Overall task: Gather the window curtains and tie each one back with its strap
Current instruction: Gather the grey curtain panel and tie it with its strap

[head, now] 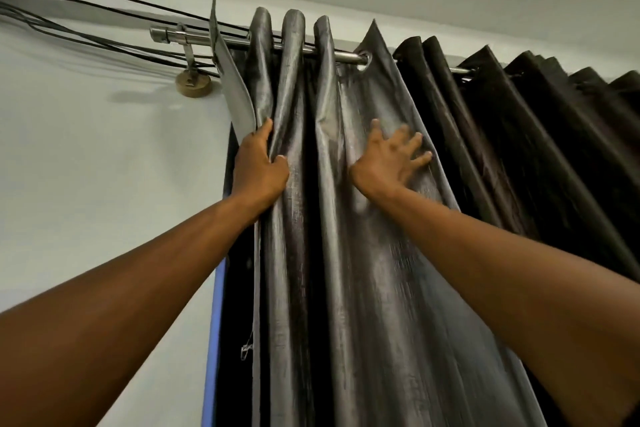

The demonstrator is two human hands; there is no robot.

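A shiny dark grey curtain (367, 253) hangs in folds from a metal rod (348, 56) near the ceiling. My left hand (258, 166) grips the curtain's leftmost folds, thumb and fingers closed around the fabric edge. To its right, my right hand (391, 158) lies flat on a wide panel of the same curtain, fingers spread and a little blurred. A darker brown curtain (519, 135) hangs pleated further right on the rod. No strap shows.
The rod's left end sits in a bracket (188, 55) on a round wooden mount (194, 82) on the white wall. Several black cables (86, 21) run along the wall behind the rod. A blue strip (213, 340) shows beside the curtain's left edge.
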